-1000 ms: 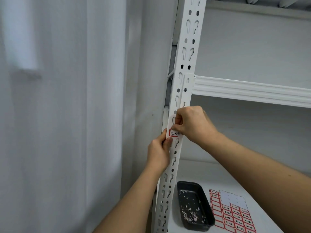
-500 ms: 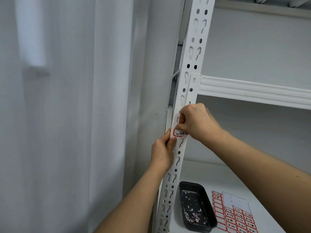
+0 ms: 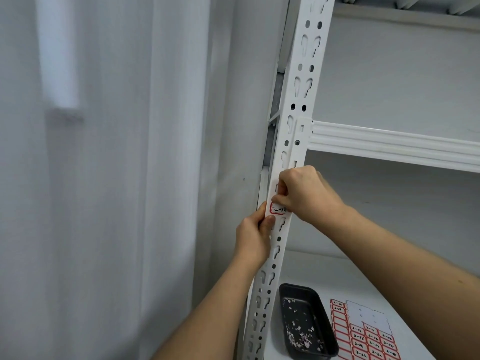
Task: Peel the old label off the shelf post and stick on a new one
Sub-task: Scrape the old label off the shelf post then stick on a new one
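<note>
- The curtain [image 3: 104,178] fills the left half of the view, hanging beside the shelf unit.
- The shelf post [image 3: 293,141], white and punched with keyhole slots, runs up the middle, with a crossbeam [image 3: 389,144] joining it on the right.
- The lower shelf [image 3: 311,271] carries a black tray [image 3: 307,323] speckled with torn paper scraps and, just beside it, a label sheet [image 3: 363,333] with red-bordered stickers, some already gone from it.
- The right hand [image 3: 304,193] sits on the post face, its grip curled and pinching at the top edge of the label.
- The left hand [image 3: 255,235] reaches up from below, fingers wrapped on the post's left edge, thumb pressing just under the label's lower left corner.
- The label [image 3: 278,209] is stuck on the post face between the two hands, red border and handwriting showing, its right part hidden by the right hand.
- Whether it is the old label coming off or a new one being smoothed on, I cannot tell.
- Risks, as I judge them: if peeling, a hurried pull could tear the paper and leave residue; if sticking, uneven pressure could set it crooked or bridge a slot, so the edge lifts.
</note>
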